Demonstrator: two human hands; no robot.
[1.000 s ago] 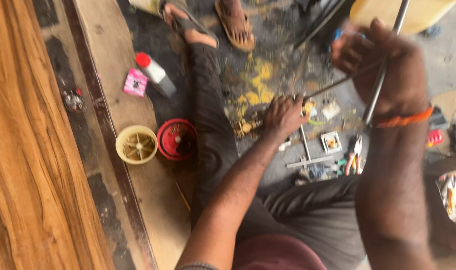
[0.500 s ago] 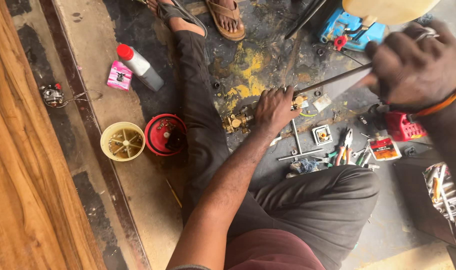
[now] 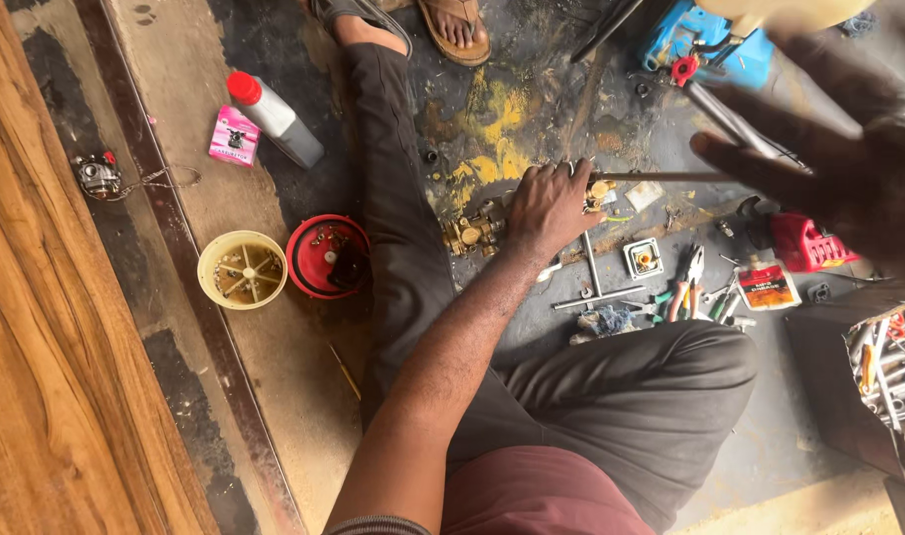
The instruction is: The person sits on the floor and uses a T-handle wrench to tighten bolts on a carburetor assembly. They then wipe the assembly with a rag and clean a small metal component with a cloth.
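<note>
left hand (image 3: 547, 203): fingers closed on thin metal rod (image 3: 661, 177), pressing brass part (image 3: 475, 231) on floor, centre | right hand (image 3: 829, 168): near lens, blurred, fingers spread wide, far right | pliers (image 3: 686, 280) right of rod

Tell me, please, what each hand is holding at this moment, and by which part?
The left hand grips one end of a thin metal rod, beside a brass fitting on the floor. The right hand, blurred, has spread fingers and appears to hold nothing.
</note>
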